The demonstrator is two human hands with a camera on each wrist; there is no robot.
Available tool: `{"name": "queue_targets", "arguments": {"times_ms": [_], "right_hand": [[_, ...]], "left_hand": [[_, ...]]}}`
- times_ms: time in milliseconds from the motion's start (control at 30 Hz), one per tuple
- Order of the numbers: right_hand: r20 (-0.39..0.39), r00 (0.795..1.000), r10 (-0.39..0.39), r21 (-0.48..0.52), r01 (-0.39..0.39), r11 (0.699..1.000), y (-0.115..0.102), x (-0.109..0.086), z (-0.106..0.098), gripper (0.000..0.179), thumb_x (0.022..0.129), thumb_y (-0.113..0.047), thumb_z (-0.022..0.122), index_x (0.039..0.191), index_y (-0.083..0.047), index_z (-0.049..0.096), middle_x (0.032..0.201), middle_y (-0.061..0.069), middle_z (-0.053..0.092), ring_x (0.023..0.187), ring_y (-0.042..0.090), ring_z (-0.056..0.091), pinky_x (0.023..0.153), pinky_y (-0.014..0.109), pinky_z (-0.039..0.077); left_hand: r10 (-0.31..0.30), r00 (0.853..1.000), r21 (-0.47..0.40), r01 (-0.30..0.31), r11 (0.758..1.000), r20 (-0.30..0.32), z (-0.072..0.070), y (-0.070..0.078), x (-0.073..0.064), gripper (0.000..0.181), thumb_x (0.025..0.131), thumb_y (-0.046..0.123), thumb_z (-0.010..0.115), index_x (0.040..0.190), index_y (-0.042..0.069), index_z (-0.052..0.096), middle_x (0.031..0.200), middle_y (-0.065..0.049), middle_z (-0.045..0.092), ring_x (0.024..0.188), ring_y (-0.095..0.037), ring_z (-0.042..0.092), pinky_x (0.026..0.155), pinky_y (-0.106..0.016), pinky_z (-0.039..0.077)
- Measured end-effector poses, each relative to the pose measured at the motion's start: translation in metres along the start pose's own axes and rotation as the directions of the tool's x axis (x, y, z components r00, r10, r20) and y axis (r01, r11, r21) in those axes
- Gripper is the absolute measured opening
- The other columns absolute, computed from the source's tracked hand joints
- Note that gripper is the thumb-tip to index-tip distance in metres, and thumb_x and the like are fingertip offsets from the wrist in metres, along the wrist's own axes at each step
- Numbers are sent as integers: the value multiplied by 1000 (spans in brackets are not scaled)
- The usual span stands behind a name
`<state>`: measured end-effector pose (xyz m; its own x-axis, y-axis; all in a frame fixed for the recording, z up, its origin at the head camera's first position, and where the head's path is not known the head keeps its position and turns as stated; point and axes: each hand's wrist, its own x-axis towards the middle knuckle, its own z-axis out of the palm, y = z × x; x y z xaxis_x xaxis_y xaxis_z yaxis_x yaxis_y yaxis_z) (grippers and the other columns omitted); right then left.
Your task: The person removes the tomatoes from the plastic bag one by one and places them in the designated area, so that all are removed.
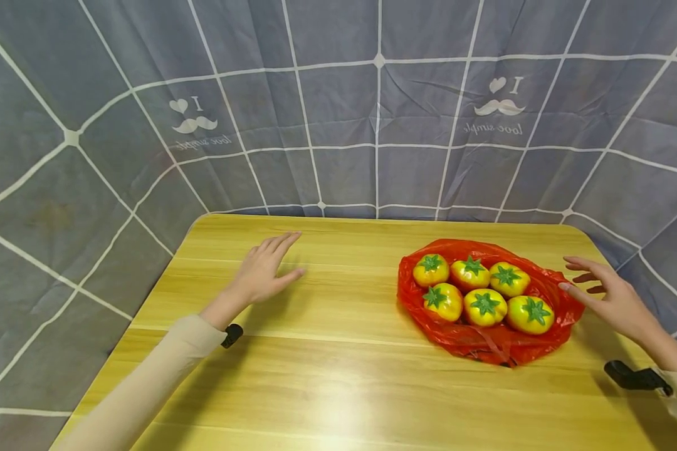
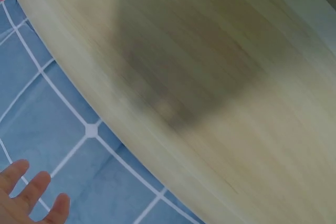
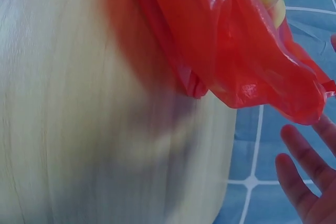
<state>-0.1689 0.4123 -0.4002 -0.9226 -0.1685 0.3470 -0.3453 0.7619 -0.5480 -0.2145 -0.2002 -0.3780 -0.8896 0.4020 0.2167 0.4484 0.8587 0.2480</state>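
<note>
On the right half of the table, a red plastic bag point(image 1: 485, 351) lies spread out with several yellow-orange, tomato-like fruits point(image 1: 484, 307) in two rows on it, each with a green star-shaped leafy top. My right hand point(image 1: 617, 300) is at the bag's right end, its fingers spread and the thumb tip overlapping the bag's edge; whether it touches the plastic I cannot tell. In the right wrist view, the red bag point(image 3: 231, 40) hangs close to the spread fingers point(image 3: 302, 153). Over the left part of the table my left hand point(image 1: 265, 269) holds nothing, its fingers extended.
The wooden table point(image 1: 316, 338) has rounded far corners. A grey-blue curtain point(image 1: 338, 125) with white grid lines and printed lettering hangs behind it and along the sides. Dark wrist straps point(image 1: 232, 336) show at both wrists.
</note>
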Motion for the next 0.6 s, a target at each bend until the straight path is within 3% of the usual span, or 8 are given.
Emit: {"name": "queue_targets", "arguments": {"times_ms": [300,600], "right_hand": [[-7,1000,-24,96,25,995,6,-2,12,54,84,1,68,134,2,50,114,-41,44,91,-23,46,71,-1,39],[-34,999,35,152,-29,988,8,-7,20,51,87,-1,66,135,-3,51,108,-41,49,87,-22,50,68,0,42]], "left_hand": [[-2,1000,-101,1,995,-15,11,14,10,73,92,51,53,152,18,28,151,-12,39,134,-38,40,104,-61,35],[-29,1000,-210,28,977,-2,16,29,23,71,93,50,55,151,20,29,151,-9,39,137,-36,37,109,-59,32]]}}
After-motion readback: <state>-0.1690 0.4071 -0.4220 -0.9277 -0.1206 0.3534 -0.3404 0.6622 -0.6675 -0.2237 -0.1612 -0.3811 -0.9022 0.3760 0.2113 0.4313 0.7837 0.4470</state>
